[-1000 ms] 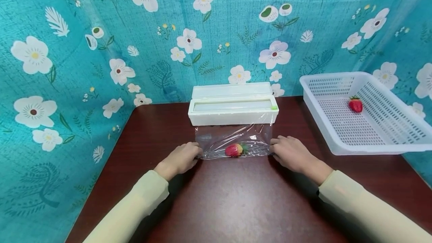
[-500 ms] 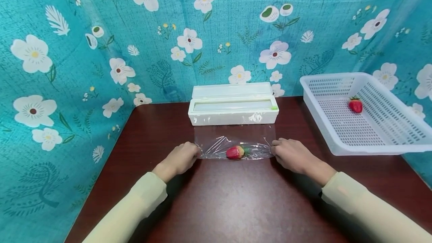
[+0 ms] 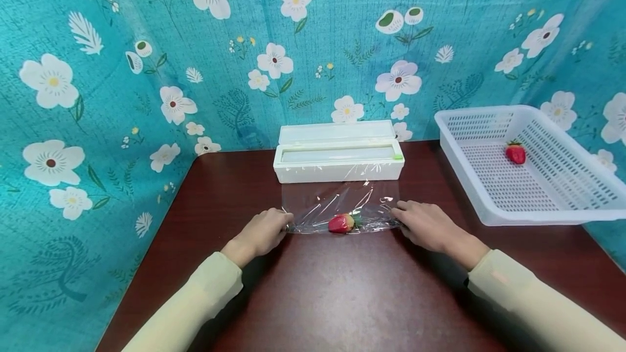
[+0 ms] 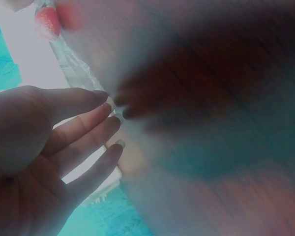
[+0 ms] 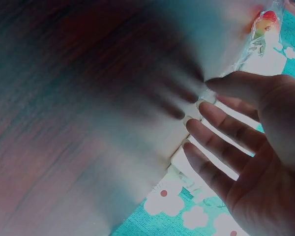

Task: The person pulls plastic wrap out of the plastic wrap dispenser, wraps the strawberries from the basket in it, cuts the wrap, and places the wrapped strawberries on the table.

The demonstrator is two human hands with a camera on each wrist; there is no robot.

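Observation:
A red strawberry (image 3: 340,224) with a pale yellow shoulder and green leaves lies in the front edge of a clear sheet of plastic wrap (image 3: 313,200). The sheet runs from the white wrap box (image 3: 337,171), whose lid stands raised. My left hand (image 3: 261,232) pinches the left front corner; in the left wrist view, thumb and index fingertip meet at the film while the other fingers extend loosely. At the right front corner my right hand (image 3: 424,227) pinches the wrap likewise, its remaining fingers apart in the right wrist view. Both hands stay low over the table, either side of the strawberry.
A white perforated basket (image 3: 552,215) stands at the right with another strawberry (image 3: 515,152) in it. The table (image 3: 332,292) is dark, reddish and glossy. A teal floral curtain (image 3: 313,42) closes off the back and sides. A green slider (image 3: 397,157) sits at the box's right end.
The wrapped strawberry has shifted slightly toward the front and right. The film's wrinkles and reflections have changed between box and hands. Both hands have moved only slightly, keeping their pinch.

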